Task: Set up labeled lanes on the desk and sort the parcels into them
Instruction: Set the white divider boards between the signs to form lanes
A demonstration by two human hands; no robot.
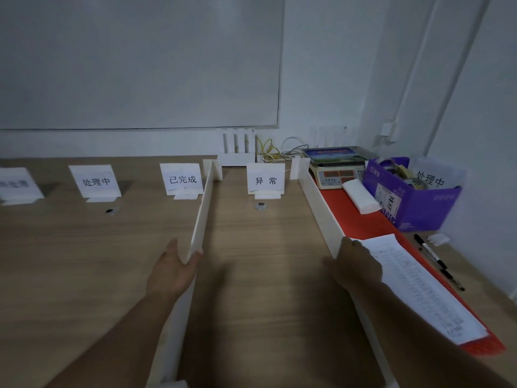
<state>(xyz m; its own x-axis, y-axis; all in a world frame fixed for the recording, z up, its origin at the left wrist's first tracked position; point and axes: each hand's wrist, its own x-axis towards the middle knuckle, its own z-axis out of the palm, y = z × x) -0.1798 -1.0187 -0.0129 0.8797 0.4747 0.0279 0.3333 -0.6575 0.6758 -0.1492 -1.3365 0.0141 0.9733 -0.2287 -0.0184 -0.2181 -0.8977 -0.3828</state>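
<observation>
Two long white divider boards stand on edge on the wooden desk (84,261), running from the front toward the wall. My left hand (170,271) grips the left divider (202,208) near its middle, thumb on one side and fingers on the other. My right hand (354,264) holds the right divider (321,205) at about the same depth. Between the boards stands a white label card (265,179). Two more readable cards (181,179) (95,180) stand to the left, and a blurred one (16,184) sits at the far left edge.
Right of the right divider lie a red mat (361,222), a printed sheet (419,287), a scale (337,166), a white foam block (359,197), a purple box (414,203) holding tape and another label, and pens (436,259). Cables (271,152) sit by the wall.
</observation>
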